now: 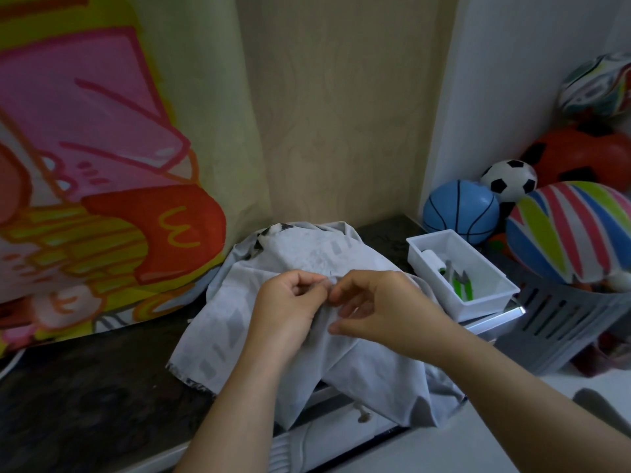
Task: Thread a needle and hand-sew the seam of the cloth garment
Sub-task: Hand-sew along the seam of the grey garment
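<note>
Both hands meet at the middle of the pale garment (307,257), bunched on the dark surface (85,387). The left hand (290,302) pinches a fold. The right hand (379,308) curls its fingers to the same spot, but I cannot tell whether it grips needle or cloth. Likely risks are a pricked left fingertip, bunched layers getting sewn together, or slack thread tangling.
</note>
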Tool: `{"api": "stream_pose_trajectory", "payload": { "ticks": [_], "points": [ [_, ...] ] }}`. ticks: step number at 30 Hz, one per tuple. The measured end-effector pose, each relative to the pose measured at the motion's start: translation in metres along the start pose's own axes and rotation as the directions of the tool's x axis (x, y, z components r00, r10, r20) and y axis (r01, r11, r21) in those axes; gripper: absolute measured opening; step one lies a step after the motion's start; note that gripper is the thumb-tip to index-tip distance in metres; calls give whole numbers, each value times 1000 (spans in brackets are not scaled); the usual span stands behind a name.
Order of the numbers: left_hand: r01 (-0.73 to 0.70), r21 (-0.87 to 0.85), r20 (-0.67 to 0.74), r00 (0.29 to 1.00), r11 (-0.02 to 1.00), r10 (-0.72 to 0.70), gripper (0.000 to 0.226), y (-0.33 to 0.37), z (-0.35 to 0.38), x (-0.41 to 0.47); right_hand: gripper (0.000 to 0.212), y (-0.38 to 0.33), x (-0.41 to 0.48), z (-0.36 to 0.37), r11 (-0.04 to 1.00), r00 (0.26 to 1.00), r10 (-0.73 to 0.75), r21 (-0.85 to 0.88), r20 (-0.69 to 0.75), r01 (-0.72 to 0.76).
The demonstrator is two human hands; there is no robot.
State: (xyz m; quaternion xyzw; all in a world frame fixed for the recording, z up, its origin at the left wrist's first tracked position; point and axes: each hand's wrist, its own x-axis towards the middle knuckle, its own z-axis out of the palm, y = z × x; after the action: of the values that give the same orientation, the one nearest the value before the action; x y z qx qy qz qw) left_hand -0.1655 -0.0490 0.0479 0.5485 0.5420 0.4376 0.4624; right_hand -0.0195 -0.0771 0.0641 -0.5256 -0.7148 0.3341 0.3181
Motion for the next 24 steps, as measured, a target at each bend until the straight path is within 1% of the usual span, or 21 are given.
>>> {"api": "stream_pose_trajectory", "payload": {
  "ticks": [3,8,12,14,16,18,19,21,22,24],
  "points": [
    [-4,-4,5,1000,1000,4,8,0,0,0,27,2,1,1,999,999,-23,-36,-30,22],
    [-8,11,-15,1000,1000,8,5,-3,-2,2,27,2,0,-4,998,998,-57,-19,6,57],
    [-25,23,-15,1000,999,25,5,-5,-3,2,24,6,2,-7,998,998,-62,-22,-5,62],
    [-51,49,7,999,998,51,5,-4,-3,1,19,8,4,-6,998,998,-62,-28,-29,61],
    [-89,71,53,995,994,85,7,-2,-1,-1,11,10,5,-2,997,994,-66,-42,-84,63],
    [-125,68,93,989,990,118,12,0,-1,-2,10,10,5,3,997,987,-73,-40,-143,68],
    [-136,67,104,986,988,129,12,0,-1,-2,14,9,5,3,998,986,-56,1,-155,57],
    [-148,64,119,983,987,140,10,0,-4,-3,22,5,4,-5,990,987,6,139,-162,17],
    [-155,63,128,981,986,146,10,0,-5,-3,22,4,5,-12,984,984,51,175,-173,-20],
    [-171,51,161,974,984,161,12,0,-7,-3,18,3,5,-24,980,973,161,145,-164,-138]
  ]
}}
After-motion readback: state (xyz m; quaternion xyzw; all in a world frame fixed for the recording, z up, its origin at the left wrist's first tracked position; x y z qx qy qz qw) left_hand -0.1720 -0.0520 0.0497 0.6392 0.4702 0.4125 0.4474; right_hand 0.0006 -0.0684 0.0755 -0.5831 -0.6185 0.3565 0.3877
